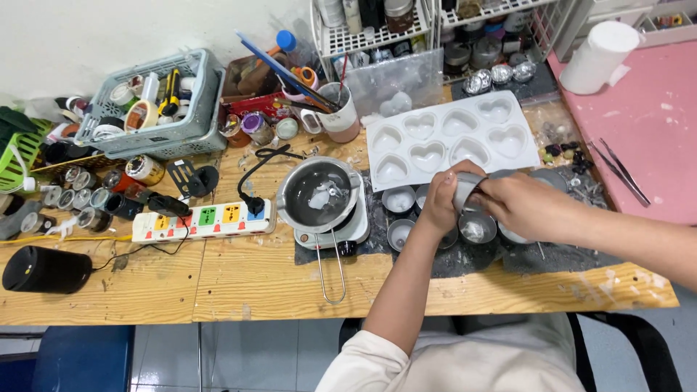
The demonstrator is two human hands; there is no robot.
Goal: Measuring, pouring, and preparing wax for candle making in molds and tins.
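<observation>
Both hands closed around one small metal cup [468, 190] — left hand [441, 199], right hand [519, 203]; it seemed light, stiff, slippery — best held by its sides.

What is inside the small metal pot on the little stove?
The metal pot holds dark liquid with a pale, partly melted lump in the middle. The pot's bottom cannot be seen because the liquid covers it.

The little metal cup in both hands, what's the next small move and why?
Probably set the small metal cup down upright among the other small cups on the dark mat. The left hand and right hand grip it together just above them, and the melting pot sits apart to the left.
</observation>
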